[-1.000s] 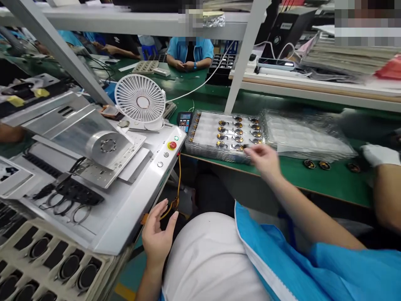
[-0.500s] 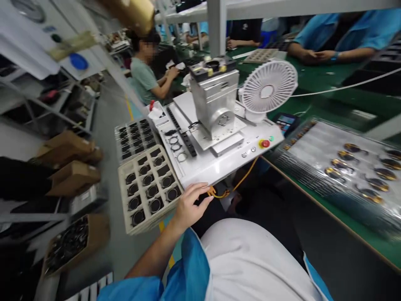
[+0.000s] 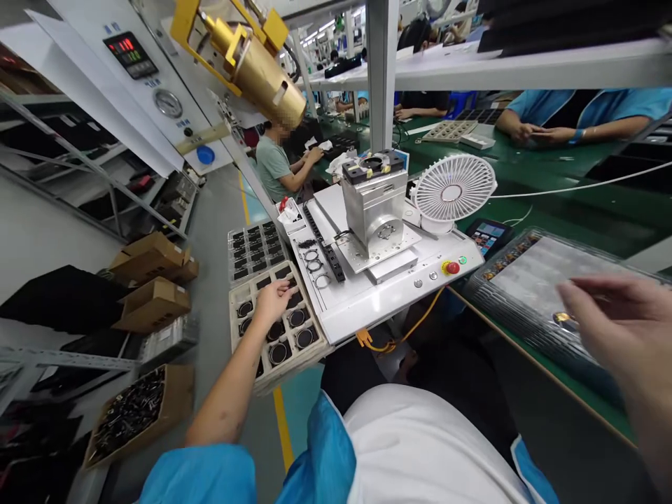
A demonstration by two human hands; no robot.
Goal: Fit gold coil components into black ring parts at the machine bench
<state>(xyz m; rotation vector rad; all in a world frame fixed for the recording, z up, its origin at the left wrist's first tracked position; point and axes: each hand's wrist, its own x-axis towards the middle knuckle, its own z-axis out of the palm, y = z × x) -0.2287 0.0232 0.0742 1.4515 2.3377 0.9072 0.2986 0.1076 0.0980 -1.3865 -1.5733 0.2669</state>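
Observation:
Above the beige tray (image 3: 246, 378) of round black watch cases at the left, my left hand (image 3: 273, 302) reaches down with fingers drawn together. Its fingertips are at one of the middle cells, and whatever lies between them is hidden. A round watch case (image 3: 278, 352) sits in a cell nearer to me. On the right, my right hand (image 3: 624, 322) hovers over a stack of clear plastic trays (image 3: 546, 266), thumb and fingers apart and somewhat blurred. A gold-and-black round part (image 3: 565, 320) shows just beside the thumb; the hand covers much of that tray.
Between my hands stands a white machine base (image 3: 378, 301) with a metal fixture block (image 3: 375, 210), a red stop button (image 3: 451, 267) and a white fan (image 3: 451, 192). A gold cylinder head (image 3: 267, 84) hangs above. Co-workers sit beyond. An orange cable (image 3: 414, 318) hangs in front.
My left hand has moved left from the machine's front edge onto the beige tray. My right hand has come into view over the clear trays. The camera view has tilted up.

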